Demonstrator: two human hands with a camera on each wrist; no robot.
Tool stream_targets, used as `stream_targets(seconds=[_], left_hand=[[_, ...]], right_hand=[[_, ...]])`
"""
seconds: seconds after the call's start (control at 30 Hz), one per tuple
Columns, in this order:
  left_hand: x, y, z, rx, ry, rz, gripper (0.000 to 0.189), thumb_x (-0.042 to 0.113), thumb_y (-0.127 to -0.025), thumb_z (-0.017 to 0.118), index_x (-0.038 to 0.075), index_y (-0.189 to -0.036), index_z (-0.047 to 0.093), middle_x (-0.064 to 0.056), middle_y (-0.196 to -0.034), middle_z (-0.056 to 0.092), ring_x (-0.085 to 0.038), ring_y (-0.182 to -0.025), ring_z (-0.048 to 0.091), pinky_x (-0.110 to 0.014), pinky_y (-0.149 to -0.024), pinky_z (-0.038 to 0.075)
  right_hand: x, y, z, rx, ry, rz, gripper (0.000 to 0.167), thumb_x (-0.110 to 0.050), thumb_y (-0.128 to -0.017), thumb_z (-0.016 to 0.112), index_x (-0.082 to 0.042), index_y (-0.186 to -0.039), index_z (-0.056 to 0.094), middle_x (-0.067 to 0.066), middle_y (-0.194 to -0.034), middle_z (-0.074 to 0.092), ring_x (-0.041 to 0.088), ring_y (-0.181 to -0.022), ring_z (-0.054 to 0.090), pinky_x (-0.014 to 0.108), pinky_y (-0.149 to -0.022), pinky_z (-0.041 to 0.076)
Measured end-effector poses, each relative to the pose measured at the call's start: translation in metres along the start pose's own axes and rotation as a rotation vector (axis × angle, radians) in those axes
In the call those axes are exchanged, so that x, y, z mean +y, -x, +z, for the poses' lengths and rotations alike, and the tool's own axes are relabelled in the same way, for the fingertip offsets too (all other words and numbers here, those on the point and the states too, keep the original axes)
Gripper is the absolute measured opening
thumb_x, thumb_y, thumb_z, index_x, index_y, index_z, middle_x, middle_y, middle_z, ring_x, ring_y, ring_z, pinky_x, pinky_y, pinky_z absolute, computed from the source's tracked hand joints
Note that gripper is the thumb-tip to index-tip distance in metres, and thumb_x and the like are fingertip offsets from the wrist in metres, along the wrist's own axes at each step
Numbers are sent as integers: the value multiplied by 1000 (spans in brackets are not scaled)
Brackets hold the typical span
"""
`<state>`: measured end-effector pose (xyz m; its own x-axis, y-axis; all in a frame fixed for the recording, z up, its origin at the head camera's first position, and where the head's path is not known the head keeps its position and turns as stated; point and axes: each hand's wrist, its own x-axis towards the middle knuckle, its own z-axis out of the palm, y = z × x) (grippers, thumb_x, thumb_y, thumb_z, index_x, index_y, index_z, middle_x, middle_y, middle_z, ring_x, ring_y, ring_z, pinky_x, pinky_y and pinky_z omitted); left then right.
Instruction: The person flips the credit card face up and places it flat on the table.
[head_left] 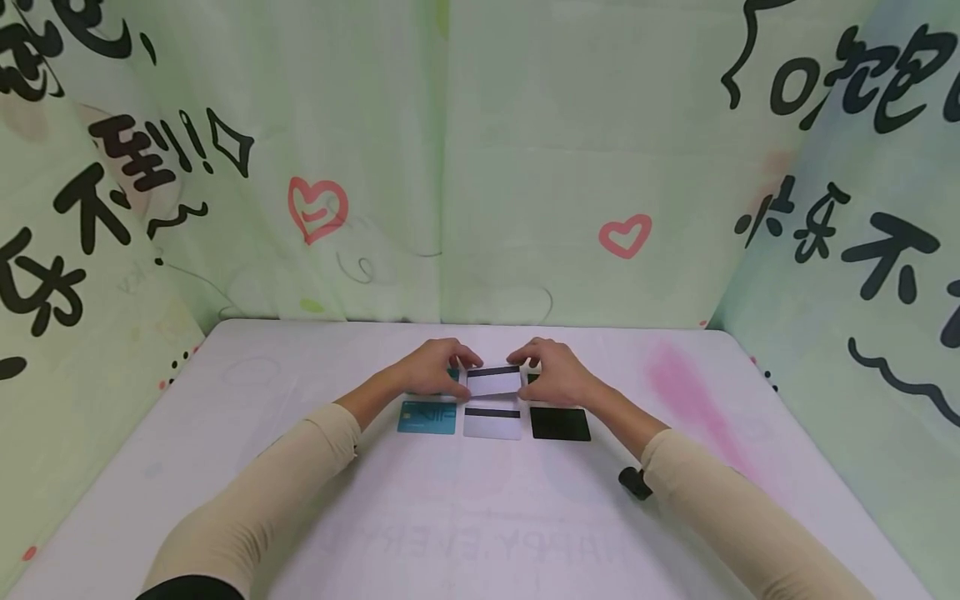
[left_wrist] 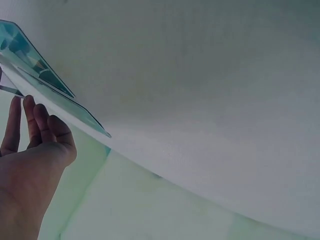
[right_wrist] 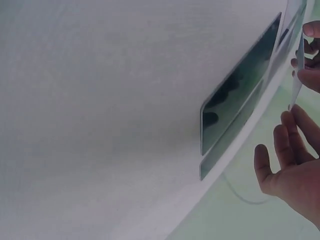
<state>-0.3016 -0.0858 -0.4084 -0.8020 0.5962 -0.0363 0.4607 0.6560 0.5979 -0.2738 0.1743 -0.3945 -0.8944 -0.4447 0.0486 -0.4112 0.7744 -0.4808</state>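
Both hands grip a white card with a black stripe (head_left: 493,381) by its opposite short edges, tilted above the table. The left hand (head_left: 438,368) pinches its left edge, thumb in front and fingers behind; the right hand (head_left: 557,375) does the same on the right. Below them lie a blue card (head_left: 427,417), a second white striped card (head_left: 491,425) and a dark glossy card (head_left: 560,423) in a row. Behind the left hand a teal card (head_left: 453,375) is mostly covered. In the right wrist view the glossy dark card (right_wrist: 240,85) reflects fingers.
The white table (head_left: 450,517) bears a pink smear on its right. A small black cylindrical object (head_left: 636,483) lies beside the right sleeve. Pale green curtains (head_left: 525,167) with hearts and black lettering stand round the table's back and sides.
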Motion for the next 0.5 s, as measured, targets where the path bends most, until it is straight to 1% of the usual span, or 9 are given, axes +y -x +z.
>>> stream_targets(seconds=[0.2,0.33,0.5], left_hand=[[-2,-2,1,3,2,24,51,23,-85,86,17,-133,71,-1,-122,69,-19,-110,60,-37,-99,50],[-3,-4,2,12,5,41,50,22,-86,86,17,-133,70,-1,-123,70,-19,-110,60,-37,-97,51],[-2,-4,3,16,23,43,50,23,-86,86,17,-133,71,0,-123,70,-20,-111,60,-36,-97,50]], right_hand=[[0,2,-10,11,-28,-28,49,-16,-82,83,-9,-130,72,7,-126,70,28,-110,60,41,-87,51],[0,2,-13,33,-43,-33,49,-17,-82,83,-10,-130,72,7,-127,71,27,-110,60,41,-86,51],[2,3,-15,52,-55,-38,51,-18,-81,82,-9,-130,72,6,-125,71,27,-110,60,39,-85,49]])
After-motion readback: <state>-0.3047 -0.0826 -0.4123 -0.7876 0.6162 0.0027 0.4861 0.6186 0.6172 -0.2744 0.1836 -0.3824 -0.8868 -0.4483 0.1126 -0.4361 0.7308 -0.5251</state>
